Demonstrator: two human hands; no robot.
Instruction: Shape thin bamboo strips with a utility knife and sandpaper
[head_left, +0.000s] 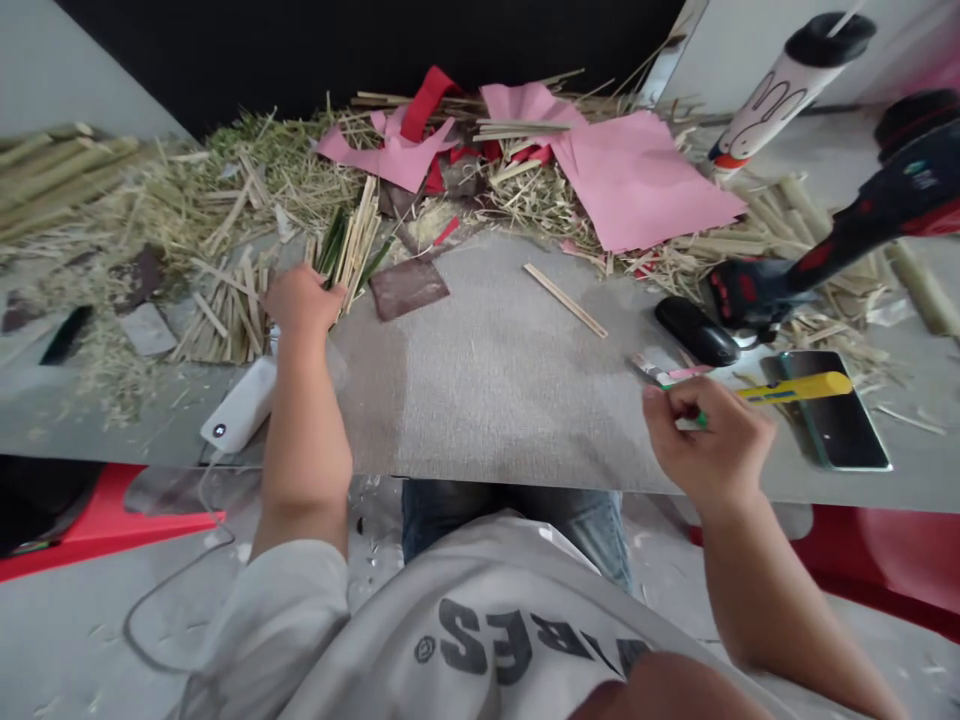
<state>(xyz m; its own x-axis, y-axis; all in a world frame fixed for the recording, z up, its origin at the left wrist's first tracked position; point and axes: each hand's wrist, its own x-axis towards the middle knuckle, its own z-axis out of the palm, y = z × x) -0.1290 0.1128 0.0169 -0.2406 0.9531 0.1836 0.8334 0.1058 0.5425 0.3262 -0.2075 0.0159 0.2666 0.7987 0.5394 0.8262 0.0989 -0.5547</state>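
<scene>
My left hand (304, 300) is at the near end of a loose bundle of thin bamboo strips (358, 235), some pale and some green. Its fingers are curled against them, partly hidden from view. My right hand (716, 435) is closed in a fist over the right side of the table, around a slim green tool (701, 419). A pale, metallic-looking end pokes out past the knuckles. Just beyond this fist a yellow rod-shaped handle (802, 387) lies across a phone (844, 420). One single flat strip (566, 300) rests on the grey cloth between my hands.
Shavings (247, 170) and pink paper (645, 180) pile along the back. A brown sandpaper-like square (409, 288) lies near the bundle. At right are a black case (696, 330), a power tool (832, 240) and a cup (787, 90). A white corded device (240, 405) sits by my left forearm.
</scene>
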